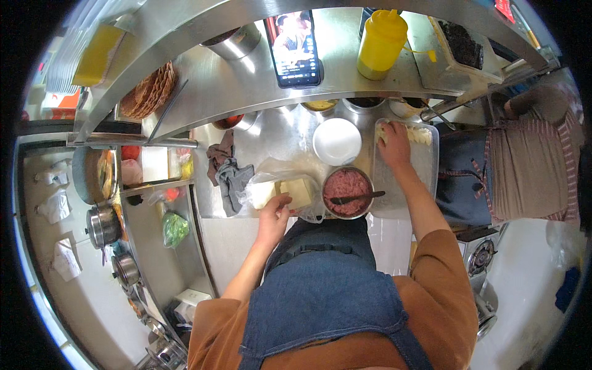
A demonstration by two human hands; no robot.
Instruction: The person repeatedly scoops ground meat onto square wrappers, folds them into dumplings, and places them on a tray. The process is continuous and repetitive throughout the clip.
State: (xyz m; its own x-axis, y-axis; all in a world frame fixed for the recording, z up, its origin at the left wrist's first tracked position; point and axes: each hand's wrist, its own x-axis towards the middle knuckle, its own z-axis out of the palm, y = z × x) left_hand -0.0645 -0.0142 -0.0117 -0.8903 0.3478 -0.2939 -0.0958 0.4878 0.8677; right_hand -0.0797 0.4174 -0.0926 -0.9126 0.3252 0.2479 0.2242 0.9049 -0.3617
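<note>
My left hand is at the near edge of a pale stack of dough wrappers lying in an open clear plastic bag; whether its fingers grip one cannot be told. My right hand reaches to the far end of a translucent plastic tray, beside a row of pale folded dumplings; its fingertips are partly hidden. Between my arms stands a steel bowl of pink minced meat, with a dark spoon lying across it. Beyond the bowl is a white round dish.
Grey and brown cloths lie at the left. Above the worktop, a steel shelf holds a lit phone and a yellow squeeze bottle. Seasoning containers stand below it. Another person in a striped apron is at the right.
</note>
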